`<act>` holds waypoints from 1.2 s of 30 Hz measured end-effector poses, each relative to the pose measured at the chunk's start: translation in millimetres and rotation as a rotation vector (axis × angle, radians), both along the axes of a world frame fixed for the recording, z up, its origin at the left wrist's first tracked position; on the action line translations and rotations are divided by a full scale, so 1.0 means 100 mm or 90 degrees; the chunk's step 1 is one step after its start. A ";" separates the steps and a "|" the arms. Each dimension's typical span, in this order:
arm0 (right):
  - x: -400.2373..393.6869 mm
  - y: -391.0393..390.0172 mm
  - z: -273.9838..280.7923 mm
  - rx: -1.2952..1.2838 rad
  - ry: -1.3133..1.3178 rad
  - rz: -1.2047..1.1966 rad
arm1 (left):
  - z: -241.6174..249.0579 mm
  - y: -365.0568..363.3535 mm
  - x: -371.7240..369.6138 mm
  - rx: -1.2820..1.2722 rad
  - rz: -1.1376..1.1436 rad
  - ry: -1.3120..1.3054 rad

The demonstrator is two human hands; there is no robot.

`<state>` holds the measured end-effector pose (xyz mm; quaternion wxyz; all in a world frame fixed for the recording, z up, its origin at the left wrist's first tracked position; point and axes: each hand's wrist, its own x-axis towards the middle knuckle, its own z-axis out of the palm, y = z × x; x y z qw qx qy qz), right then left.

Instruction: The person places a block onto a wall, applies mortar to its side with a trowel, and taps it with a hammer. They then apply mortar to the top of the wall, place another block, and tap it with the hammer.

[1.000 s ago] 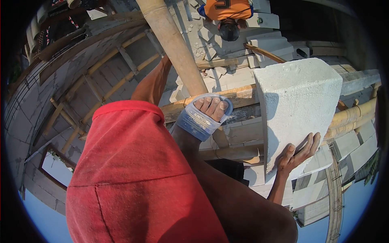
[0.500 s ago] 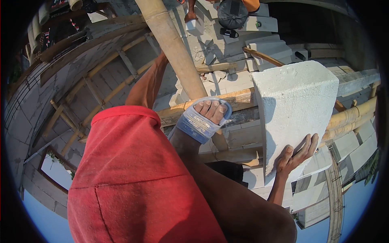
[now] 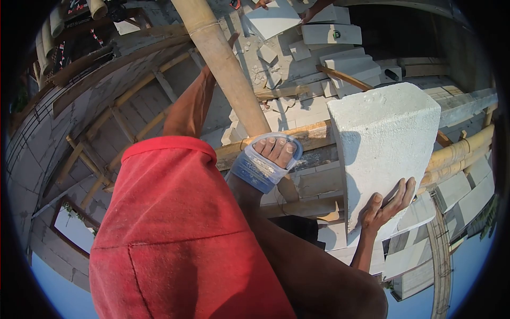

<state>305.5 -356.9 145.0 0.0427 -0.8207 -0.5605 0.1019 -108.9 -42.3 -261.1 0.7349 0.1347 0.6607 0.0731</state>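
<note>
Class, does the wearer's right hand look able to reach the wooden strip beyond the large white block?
Probably not as things stand: the right hand lies against the white block, which stands between it and the wooden strip.

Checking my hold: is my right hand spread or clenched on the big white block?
Spread: your right hand rests against the white block, thumb apart, fingers extended.

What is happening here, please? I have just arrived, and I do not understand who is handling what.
The person wearing the camera has the right hand laid open against the side of a large white block. The left hand cannot be made out clearly. A sandalled foot is near the lower end of a bamboo pole. At the top of the view, another person's hands are at a second white block, near some broken pieces.
</note>
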 end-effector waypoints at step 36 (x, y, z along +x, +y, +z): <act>0.24 0.09 1.11 -0.219 0.258 -0.050 | 2.08 0.46 -0.16 -0.153 -0.145 -0.137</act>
